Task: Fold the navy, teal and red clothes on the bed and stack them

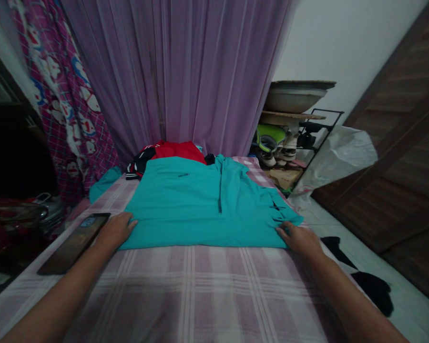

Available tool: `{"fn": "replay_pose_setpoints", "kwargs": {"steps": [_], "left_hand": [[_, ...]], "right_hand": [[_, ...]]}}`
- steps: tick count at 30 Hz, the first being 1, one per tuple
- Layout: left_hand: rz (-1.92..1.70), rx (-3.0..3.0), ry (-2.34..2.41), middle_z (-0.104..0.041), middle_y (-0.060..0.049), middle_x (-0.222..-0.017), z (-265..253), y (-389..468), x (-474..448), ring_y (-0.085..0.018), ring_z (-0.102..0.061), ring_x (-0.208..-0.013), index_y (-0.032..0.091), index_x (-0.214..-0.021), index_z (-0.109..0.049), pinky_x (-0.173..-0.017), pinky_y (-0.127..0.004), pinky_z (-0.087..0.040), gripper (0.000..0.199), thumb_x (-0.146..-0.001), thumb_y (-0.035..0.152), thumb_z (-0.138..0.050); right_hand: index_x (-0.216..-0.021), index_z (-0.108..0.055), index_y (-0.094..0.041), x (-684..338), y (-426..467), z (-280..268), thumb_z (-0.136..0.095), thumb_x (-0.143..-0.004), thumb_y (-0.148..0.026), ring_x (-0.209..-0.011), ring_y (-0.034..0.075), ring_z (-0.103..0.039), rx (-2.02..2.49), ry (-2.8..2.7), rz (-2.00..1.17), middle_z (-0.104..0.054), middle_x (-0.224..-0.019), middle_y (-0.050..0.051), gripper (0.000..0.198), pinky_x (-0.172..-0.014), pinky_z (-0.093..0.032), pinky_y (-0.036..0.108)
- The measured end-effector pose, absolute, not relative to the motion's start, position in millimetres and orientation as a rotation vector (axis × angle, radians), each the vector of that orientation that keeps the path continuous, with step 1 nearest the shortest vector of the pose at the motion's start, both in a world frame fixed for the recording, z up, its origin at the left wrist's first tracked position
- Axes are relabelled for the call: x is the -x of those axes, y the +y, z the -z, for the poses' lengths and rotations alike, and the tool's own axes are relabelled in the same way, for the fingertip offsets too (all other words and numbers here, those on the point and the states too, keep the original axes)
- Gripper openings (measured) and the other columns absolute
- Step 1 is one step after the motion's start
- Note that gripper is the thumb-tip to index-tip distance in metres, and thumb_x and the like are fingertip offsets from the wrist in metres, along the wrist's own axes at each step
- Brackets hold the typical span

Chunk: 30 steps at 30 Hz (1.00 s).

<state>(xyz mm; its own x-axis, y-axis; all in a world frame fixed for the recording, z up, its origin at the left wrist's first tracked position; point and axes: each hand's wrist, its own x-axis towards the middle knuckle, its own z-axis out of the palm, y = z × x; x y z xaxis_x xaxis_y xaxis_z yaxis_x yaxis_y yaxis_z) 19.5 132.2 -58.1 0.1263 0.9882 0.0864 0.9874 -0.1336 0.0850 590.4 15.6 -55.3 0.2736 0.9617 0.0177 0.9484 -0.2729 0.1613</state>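
Pink-white plaid cloth carries a flat teal fabric garment, centre; at two o'clock, a black metal rack holds a round grey basin above pale shoes. Left grip, eight o'clock, and right grip, four, pinch the garment.

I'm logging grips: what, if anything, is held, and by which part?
The teal garment: left hand at its left edge, right hand at its near right corner; whether they grip or merely touch cannot be told.
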Motion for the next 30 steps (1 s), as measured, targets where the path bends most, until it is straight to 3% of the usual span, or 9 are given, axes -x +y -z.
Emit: {"fn": "replay_pose_setpoints", "kwargs": {"steps": [6,9,12,15,19,23,25,30], "left_hand": [[-0.513,-2.523,1.995,-0.061,-0.016,-0.135,44.9,115.8,-52.3,-0.033,-0.052,-0.128,0.015,-0.121,-0.063,-0.108,-0.048,-0.039,0.049,-0.089,0.043,-0.038],[-0.373,-2.637,1.665,-0.059,-0.007,-0.141,54.2,103.1,-89.1,-0.026,-0.048,-0.134,0.024,-0.132,-0.06,-0.115,-0.045,-0.031,0.052,-0.094,0.049,-0.034],[-0.136,-2.621,1.562,-0.043,-0.003,-0.154,69.1,95.8,-114.2,-0.027,-0.034,-0.145,0.032,-0.143,-0.049,-0.118,-0.051,-0.022,0.055,-0.094,0.054,-0.034],[-0.048,-2.561,1.595,-0.033,-0.004,-0.159,74.7,97.0,-118.8,-0.028,-0.027,-0.148,0.031,-0.148,-0.042,-0.118,-0.054,-0.019,0.059,-0.094,0.055,-0.034],[-0.024,-2.513,1.561,-0.046,-0.007,-0.152,54.3,107.3,-117.7,-0.03,-0.041,-0.141,0.029,-0.138,-0.056,-0.114,-0.052,-0.03,0.056,-0.091,0.055,-0.039],[-0.16,-2.496,1.518,-0.067,-0.007,-0.131,21.8,129.6,-138.5,-0.027,-0.06,-0.121,0.025,-0.12,-0.069,-0.104,-0.041,-0.044,0.048,-0.09,0.05,-0.041],[-0.255,-2.479,1.515,-0.068,-0.008,-0.129,10.1,148.2,-160.5,-0.028,-0.062,-0.118,0.024,-0.119,-0.069,-0.102,-0.04,-0.046,0.047,-0.089,0.049,-0.043],[-0.43,-2.245,1.519,-0.071,-0.007,-0.122,0.5,209.9,-244.6,-0.024,-0.066,-0.109,0.023,-0.121,-0.067,-0.094,-0.033,-0.05,0.043,-0.086,0.043,-0.053]], "right_hand": [[-0.119,-0.066,-0.016,-550.1,36.6,41.6,-0.04,-0.098,-0.036,-0.105,0.029,-0.066,-2.431,2.178,-0.574,-0.071,-0.116,0.016,0.039,-0.089,-0.045,0.043],[-0.129,-0.063,-0.019,-502.8,60.9,53.2,-0.036,-0.1,-0.039,-0.121,0.024,-0.058,-2.176,2.607,-0.352,-0.064,-0.132,0.013,0.044,-0.101,-0.041,0.04],[-0.143,-0.051,-0.024,-467.7,82.1,74.9,-0.037,-0.099,-0.047,-0.138,0.029,-0.042,-2.099,2.562,-0.152,-0.046,-0.151,0.011,0.051,-0.109,-0.034,0.054],[-0.148,-0.043,-0.028,-457.3,91.0,90.1,-0.036,-0.1,-0.049,-0.143,0.031,-0.035,-2.137,2.462,-0.049,-0.035,-0.158,0.012,0.053,-0.109,-0.029,0.062],[-0.149,-0.043,-0.026,-463.4,84.9,93.6,-0.037,-0.099,-0.05,-0.143,0.03,-0.035,-2.2,2.512,-0.108,-0.033,-0.158,0.016,0.056,-0.109,-0.033,0.057],[-0.148,-0.044,-0.02,-485.9,74.3,92.9,-0.035,-0.1,-0.047,-0.135,0.028,-0.046,-2.353,2.492,-0.217,-0.051,-0.146,0.015,0.056,-0.109,-0.035,0.052],[-0.145,-0.048,-0.019,-503.5,70.1,95.9,-0.037,-0.099,-0.046,-0.135,0.03,-0.046,-2.392,2.433,-0.262,-0.055,-0.143,0.015,0.054,-0.11,-0.033,0.055],[-0.141,-0.054,-0.024,-531.1,61.8,108.2,-0.038,-0.099,-0.046,-0.139,0.032,-0.039,-2.346,2.391,-0.212,-0.048,-0.149,0.012,0.05,-0.111,-0.028,0.059]]}}
